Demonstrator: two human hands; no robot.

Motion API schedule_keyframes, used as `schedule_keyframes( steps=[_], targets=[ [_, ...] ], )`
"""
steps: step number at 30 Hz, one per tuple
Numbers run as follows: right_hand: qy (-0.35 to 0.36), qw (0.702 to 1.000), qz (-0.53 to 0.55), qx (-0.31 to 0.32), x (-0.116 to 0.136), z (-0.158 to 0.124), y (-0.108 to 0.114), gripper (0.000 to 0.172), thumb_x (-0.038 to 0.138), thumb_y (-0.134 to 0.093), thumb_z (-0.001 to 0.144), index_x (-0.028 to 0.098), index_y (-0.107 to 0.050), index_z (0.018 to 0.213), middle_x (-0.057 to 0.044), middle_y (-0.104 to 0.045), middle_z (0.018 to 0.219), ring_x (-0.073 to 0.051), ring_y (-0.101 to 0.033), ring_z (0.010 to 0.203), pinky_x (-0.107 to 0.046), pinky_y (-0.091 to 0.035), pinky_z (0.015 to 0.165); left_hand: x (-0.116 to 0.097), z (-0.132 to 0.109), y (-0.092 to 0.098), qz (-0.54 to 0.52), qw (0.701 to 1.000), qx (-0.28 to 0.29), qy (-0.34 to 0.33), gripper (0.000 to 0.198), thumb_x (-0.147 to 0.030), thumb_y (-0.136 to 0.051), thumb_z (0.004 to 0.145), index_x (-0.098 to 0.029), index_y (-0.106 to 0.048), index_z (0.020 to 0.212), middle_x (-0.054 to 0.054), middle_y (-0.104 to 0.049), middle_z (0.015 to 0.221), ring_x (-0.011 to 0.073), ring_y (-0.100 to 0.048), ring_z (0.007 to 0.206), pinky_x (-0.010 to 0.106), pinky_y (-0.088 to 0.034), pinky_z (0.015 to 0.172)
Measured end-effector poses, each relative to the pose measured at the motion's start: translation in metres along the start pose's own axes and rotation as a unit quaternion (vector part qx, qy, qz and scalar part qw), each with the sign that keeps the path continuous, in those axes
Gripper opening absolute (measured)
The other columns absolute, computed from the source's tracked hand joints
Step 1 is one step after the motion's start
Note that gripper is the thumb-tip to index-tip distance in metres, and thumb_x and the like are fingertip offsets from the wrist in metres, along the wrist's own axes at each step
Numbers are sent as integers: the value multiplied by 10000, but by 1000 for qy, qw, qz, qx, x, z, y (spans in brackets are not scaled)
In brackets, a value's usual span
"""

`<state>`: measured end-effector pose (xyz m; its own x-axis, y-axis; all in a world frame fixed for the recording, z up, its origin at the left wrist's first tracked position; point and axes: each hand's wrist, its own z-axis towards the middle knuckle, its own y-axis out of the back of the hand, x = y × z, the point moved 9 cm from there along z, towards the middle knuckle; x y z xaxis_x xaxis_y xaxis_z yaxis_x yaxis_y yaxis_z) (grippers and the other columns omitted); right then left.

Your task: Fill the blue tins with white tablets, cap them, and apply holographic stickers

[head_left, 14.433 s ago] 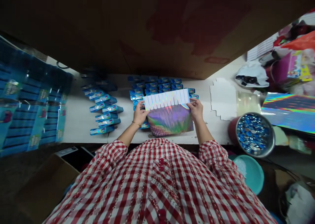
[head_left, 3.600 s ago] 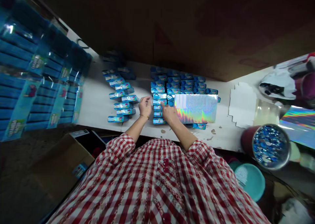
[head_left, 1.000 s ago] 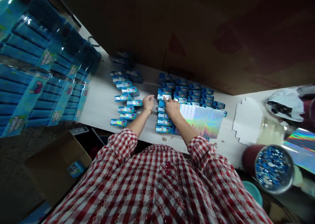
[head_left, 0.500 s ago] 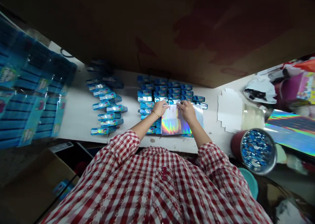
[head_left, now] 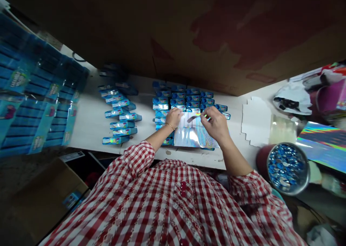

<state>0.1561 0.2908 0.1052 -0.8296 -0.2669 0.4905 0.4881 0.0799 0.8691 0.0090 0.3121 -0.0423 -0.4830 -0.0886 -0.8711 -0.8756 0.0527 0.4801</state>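
Note:
A shiny holographic sheet (head_left: 190, 136) lies over part of a block of small blue boxes (head_left: 178, 95). My left hand (head_left: 173, 118) is closed on the sheet's upper left corner, its fingertips pressed together there. Between thumb and fingers, my right hand (head_left: 216, 123) pinches a narrow shiny strip (head_left: 194, 117), which curls up from the sheet's upper edge. Whether the strip is still joined to the sheet I cannot tell. Round shapes show on the faces of the blue boxes, which stand in rows just beyond both hands.
More blue boxes (head_left: 121, 117) lie in a loose column to the left, beside large clear-wrapped blue packs (head_left: 32, 112). A big cardboard box (head_left: 162, 33) overhangs the back. Rightward are white card sheets (head_left: 255, 121), a metal pot (head_left: 308, 170) of shiny blue-silver pieces and another holographic sheet (head_left: 321, 145).
My right hand has drawn right and turned, lifting a narrow strip at the sheet's top edge. My left hand stays at the sheet's corner. The view has shifted slightly.

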Motion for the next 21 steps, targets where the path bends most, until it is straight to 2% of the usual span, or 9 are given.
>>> schedule_keyframes(
  steps=[1, 3, 6, 8, 10, 13, 15, 17, 21],
  targets=[
    [-22, 999, 30, 1, 2, 7, -1, 155, 229, -481, 797, 191, -608, 716, -47, -614, 837, -157, -557, 729, -266, -421, 650, 1, -4, 9, -39, 999, -25, -1, 134, -241, -575, 782, -180, -687, 823, 90, -664, 973, 223, -570, 1007, 355, -409, 935],
    [-67, 993, 100, 9, 0, 22, -15, 152, 241, -497, 759, 186, -609, 673, -32, -612, 766, -146, -550, 676, -262, -414, 627, 9, -15, 28, -146, 987, -64, 24, 259, -337, -495, 848, -179, -684, 928, 88, -660, 1033, 200, -573, 1024, 333, -434, 907],
    [-152, 961, 229, 30, -12, 36, -57, 158, 287, -521, 720, 174, -616, 665, 4, -579, 616, -129, -537, 568, -253, -408, 568, 23, -33, 44, -301, 949, -60, 76, 417, -460, -397, 884, -173, -652, 1049, 88, -667, 1040, 175, -611, 943, 296, -484, 776],
    [-204, 931, 300, 40, -15, 39, -85, 166, 318, -551, 689, 165, -611, 662, 29, -534, 533, -115, -511, 494, -238, -383, 501, 27, -40, 52, -352, 931, -50, 89, 405, -464, -547, 801, -169, -643, 1062, 80, -674, 1009, 168, -620, 898, 278, -489, 742],
    [-238, 903, 356, 46, -10, 42, -105, 165, 323, -580, 653, 160, -601, 643, 40, -515, 504, -102, -489, 456, -218, -343, 443, 33, -42, 61, -367, 923, -55, 105, 422, -380, -706, 668, -155, -648, 1021, 60, -683, 914, 155, -624, 833, 272, -491, 734],
    [-257, 872, 413, 55, 9, 49, -124, 163, 317, -615, 615, 155, -605, 624, 43, -519, 500, -90, -468, 444, -199, -296, 397, 50, -33, 84, -376, 913, -96, 130, 389, -275, -745, 596, -135, -648, 946, 25, -665, 762, 123, -609, 704, 266, -491, 693],
    [-244, 869, 428, 51, 22, 59, -134, 173, 321, -643, 604, 150, -621, 623, 46, -526, 499, -84, -461, 451, -197, -311, 412, 61, -23, 104, -375, 910, -120, 130, 357, -232, -726, 597, -131, -639, 928, 11, -652, 720, 104, -593, 657, 258, -485, 675],
    [-222, 877, 424, 32, 30, 70, -145, 188, 332, -661, 612, 145, -638, 623, 44, -538, 503, -83, -463, 466, -205, -349, 456, 72, -12, 121, -363, 915, -120, 127, 353, -190, -713, 588, -130, -630, 926, 2, -646, 698, 98, -586, 642, 257, -482, 677],
    [-200, 909, 364, -18, 28, 81, -168, 196, 331, -642, 666, 139, -667, 640, 6, -620, 581, -125, -550, 577, -232, -418, 572, 96, 2, 137, -324, 926, -126, 148, 298, -138, -683, 578, -128, -615, 868, -15, -623, 629, 98, -577, 603, 262, -478, 676]
  ],
)
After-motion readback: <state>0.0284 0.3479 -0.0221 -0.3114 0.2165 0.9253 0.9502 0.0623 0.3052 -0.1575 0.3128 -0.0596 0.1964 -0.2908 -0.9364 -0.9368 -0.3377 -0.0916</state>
